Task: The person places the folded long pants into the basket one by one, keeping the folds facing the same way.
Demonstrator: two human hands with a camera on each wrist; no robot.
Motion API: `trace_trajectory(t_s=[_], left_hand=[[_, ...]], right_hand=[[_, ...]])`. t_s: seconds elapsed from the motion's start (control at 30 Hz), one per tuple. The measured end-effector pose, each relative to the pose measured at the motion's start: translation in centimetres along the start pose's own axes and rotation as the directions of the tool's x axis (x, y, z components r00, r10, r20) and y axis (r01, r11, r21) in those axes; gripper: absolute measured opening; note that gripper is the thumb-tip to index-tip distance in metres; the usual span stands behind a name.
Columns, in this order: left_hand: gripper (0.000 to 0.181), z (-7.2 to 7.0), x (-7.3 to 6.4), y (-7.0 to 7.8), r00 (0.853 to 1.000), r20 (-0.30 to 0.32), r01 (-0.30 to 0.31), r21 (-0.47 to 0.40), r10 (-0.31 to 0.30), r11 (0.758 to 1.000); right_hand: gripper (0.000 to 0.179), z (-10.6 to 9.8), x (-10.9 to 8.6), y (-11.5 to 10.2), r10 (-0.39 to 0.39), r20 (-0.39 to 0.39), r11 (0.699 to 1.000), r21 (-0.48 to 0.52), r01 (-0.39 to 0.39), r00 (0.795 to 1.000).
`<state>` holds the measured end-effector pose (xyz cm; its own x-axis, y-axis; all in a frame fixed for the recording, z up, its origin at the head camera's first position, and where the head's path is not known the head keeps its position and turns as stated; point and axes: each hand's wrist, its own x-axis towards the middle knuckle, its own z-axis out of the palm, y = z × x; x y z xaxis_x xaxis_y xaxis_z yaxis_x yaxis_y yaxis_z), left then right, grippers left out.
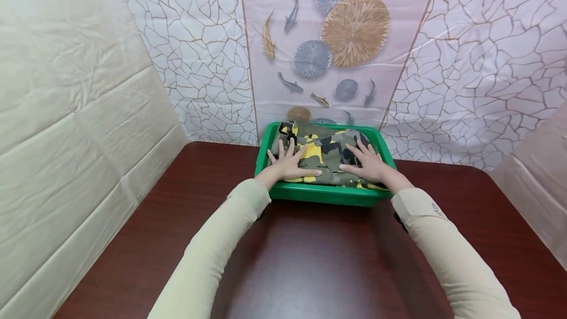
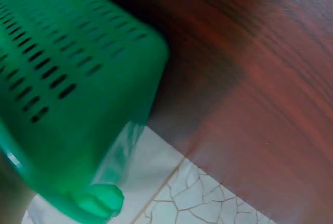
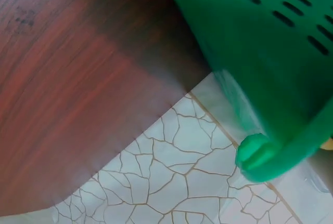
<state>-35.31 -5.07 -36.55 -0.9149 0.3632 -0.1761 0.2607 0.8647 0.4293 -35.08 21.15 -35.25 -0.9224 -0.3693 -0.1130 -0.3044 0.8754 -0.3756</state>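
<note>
A folded camouflage garment in grey-green, black and yellow lies inside a green plastic basket. My left hand rests on the cloth's left part with its fingers spread. On the right part, my right hand presses flat, its fingers spread too. Both wrists cross the basket's near rim. In the left wrist view the slotted side of the basket fills the upper left. The right wrist view has the basket's corner at upper right. Neither wrist view shows the fingers.
The basket stands at the back of a dark red-brown wooden table. Right behind it hangs a wall covering with a crackle pattern, fish and round shapes. Beige cloth closes off the left side, and similar cloth the right.
</note>
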Motion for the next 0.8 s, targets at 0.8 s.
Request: trace_trajectory(t_s=[0.8], left_hand=[[0.096,0.8,0.8,-0.7,0.983,0.176,0.027,0.119,-0.048,0.993]], right_hand=[[0.098,2.6,1.0,1.3,0.092,0.125,0.990,0.095,-0.104,0.988]])
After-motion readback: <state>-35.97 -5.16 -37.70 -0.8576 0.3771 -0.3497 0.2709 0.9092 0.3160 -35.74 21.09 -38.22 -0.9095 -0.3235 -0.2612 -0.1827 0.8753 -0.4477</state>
